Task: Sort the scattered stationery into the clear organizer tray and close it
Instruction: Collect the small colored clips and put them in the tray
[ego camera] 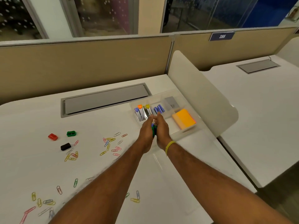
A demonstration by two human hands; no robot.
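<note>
The left hand (pixel 146 130) and right hand (pixel 162 129) are pressing together, fingers nearly straight, sandwiching green and blue pieces (pixel 154 130), their axis unclear, both hands pointing toward the organizer tray (pixel 184 132).

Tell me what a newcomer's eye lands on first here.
The left hand and right hand stand out first, pressed together mid-frame with something green and blue between them, at the near edge of the clear organizer tray. Bright orange sticky notes sit at its right side. Coloured paper clips lie strewn over the white desk to the left, near a red block, green block and black block.
</note>
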